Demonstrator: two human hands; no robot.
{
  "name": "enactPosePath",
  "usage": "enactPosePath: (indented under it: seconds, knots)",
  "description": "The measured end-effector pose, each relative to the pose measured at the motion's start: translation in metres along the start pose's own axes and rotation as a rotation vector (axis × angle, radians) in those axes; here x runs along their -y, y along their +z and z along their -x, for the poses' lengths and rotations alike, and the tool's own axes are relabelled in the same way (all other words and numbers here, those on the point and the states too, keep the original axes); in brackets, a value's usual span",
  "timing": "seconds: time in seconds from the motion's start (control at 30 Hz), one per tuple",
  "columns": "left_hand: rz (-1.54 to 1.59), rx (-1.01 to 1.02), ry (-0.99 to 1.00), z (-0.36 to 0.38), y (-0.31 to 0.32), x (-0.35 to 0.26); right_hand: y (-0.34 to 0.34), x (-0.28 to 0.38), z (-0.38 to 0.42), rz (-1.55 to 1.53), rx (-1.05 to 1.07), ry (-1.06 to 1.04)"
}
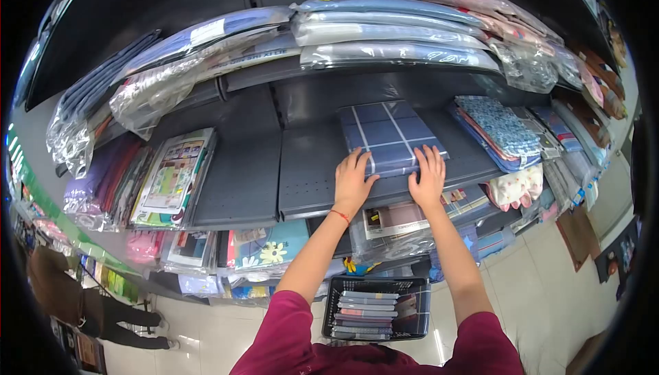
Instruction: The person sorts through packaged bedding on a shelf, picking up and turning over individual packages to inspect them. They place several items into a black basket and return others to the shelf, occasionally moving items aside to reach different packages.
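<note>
A folded dark-blue checked cloth (384, 131) with white lines lies flat on the middle black shelf (309, 193), its near edge close to the shelf's front. My left hand (353, 181) rests on its near left corner with the fingers spread on top. On the near right part lies my right hand (428, 174), its fingers also stretched out over the cloth. Both thumbs point inward along the front edge. Whether there is a thin plastic wrap around the cloth is hard to tell.
Plastic-wrapped textiles (398, 32) are stacked on the shelf above. Blue patterned folded cloths (498, 128) lie to the right, printed packs (175, 176) to the left. Below stands a black basket (326, 320) holding several folded packs. A person (89, 299) stands at lower left.
</note>
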State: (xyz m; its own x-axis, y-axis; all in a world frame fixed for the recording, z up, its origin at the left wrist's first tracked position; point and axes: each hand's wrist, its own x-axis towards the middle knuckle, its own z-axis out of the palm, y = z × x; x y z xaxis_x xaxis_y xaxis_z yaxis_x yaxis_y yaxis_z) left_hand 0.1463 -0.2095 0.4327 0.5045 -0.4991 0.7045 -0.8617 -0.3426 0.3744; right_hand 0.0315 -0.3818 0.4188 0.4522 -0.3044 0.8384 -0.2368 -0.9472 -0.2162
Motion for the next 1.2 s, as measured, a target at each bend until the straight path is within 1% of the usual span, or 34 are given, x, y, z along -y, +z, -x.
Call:
enactPosePath:
  seconds: [0.07,0.17,0.2,0.23,0.27,0.33,0.4,0.43,0.5,0.53,0.57,0.63,0.7,0.8,0.9,0.93,1.0,1.03,1.1,1.13,1.17,1.2]
  knots:
    - [-0.045,-0.042,-0.014,0.0,-0.003,-0.006,-0.001,0.0,0.003,-0.02,-0.033,-0.001]
    - [-0.152,-0.051,-0.037,0.005,-0.011,-0.02,-0.004,0.002,0.011,-0.05,-0.077,0.0]
    - [-0.162,-0.11,-0.017,0.008,-0.009,-0.021,-0.004,0.004,0.015,-0.058,-0.085,0.022]
    - [-0.149,-0.121,-0.023,0.015,-0.01,-0.024,-0.004,0.006,0.018,-0.07,-0.096,0.041]
    - [-0.162,-0.122,-0.027,0.021,-0.013,-0.029,-0.007,0.004,0.02,-0.095,-0.139,-0.029]
    - [-0.205,-0.128,-0.023,0.043,-0.022,-0.043,-0.017,0.001,0.03,-0.033,-0.085,-0.044]
    - [-0.297,-0.11,0.034,0.069,-0.03,-0.053,-0.032,-0.011,0.042,-0.003,-0.063,-0.123]
    - [-0.353,-0.096,0.076,0.084,-0.034,-0.056,-0.05,-0.009,0.046,-0.056,-0.029,-0.122]
    - [-0.296,-0.121,0.102,0.113,-0.052,-0.074,-0.079,-0.02,0.059,-0.086,-0.028,-0.299]
    - [-0.304,-0.124,0.105,0.127,-0.062,-0.087,-0.097,-0.022,0.069,-0.183,0.055,-0.258]
    - [-0.312,-0.122,0.105,0.141,-0.074,-0.1,-0.115,-0.026,0.077,-0.219,0.118,-0.264]
    - [-0.238,-0.136,0.209,0.163,-0.096,-0.128,-0.155,-0.026,0.09,-0.283,0.188,-0.267]
    - [-0.183,-0.092,0.331,0.177,-0.111,-0.152,-0.193,-0.017,0.097,-0.295,0.245,-0.272]
    - [-0.234,-0.077,0.502,0.177,-0.137,-0.196,-0.228,-0.02,0.112,-0.281,0.401,-0.281]
    - [-0.172,-0.02,0.59,0.175,-0.144,-0.236,-0.251,-0.04,0.144,-0.37,0.328,-0.265]
    - [-0.104,-0.024,0.624,0.175,-0.145,-0.249,-0.258,-0.052,0.16,-0.348,0.266,-0.294]
    - [-0.005,-0.115,0.619,0.176,-0.143,-0.275,-0.279,-0.072,0.2,-0.427,0.213,-0.168]
    - [0.044,-0.16,0.617,0.178,-0.141,-0.283,-0.292,-0.083,0.229,-0.379,0.234,-0.057]
    - [0.114,-0.087,0.584,0.179,-0.131,-0.289,-0.305,-0.101,0.286,-0.43,0.19,0.177]
    - [0.143,-0.04,0.562,0.179,-0.122,-0.291,-0.302,-0.104,0.312,-0.527,0.123,0.303]
    - [0.173,0.007,0.541,0.18,-0.11,-0.292,-0.307,-0.107,0.334,-0.365,0.153,0.28]
    - [0.232,0.055,0.475,0.183,-0.094,-0.294,-0.312,-0.101,0.345,-0.201,0.182,0.255]
